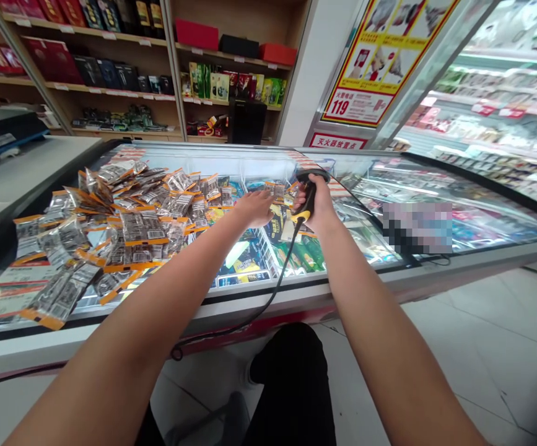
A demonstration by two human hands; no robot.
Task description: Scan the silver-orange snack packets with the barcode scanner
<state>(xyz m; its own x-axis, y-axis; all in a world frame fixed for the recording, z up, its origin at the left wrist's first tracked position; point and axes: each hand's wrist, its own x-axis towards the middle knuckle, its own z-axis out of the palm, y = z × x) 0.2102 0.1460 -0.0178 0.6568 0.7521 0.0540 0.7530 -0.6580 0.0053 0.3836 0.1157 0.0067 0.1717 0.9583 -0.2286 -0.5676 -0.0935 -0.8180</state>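
Packets [142, 226] on the freezer [482, 263], left of the scanner [308, 201] (shelves [110, 92] behind, display case [505, 57] far right).

1. Noted at rear: open light-wood shelving [244, 18], stocked in tiers.
2. Found alongside: smooth white pillar [312, 74].
3. Observed right of pillar: rectangular yellow poster [375, 59], red-edged, marked "119".
4. Recorded far right: brightly lit, multi-tier display shelving [491, 111].
5. Visible underfoot: pale floor tiles [482, 322], thin dark joints.

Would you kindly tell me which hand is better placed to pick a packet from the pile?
Probably the left hand: it lies nearer the piled packets and seems free, whereas the right hand grips the scanner.
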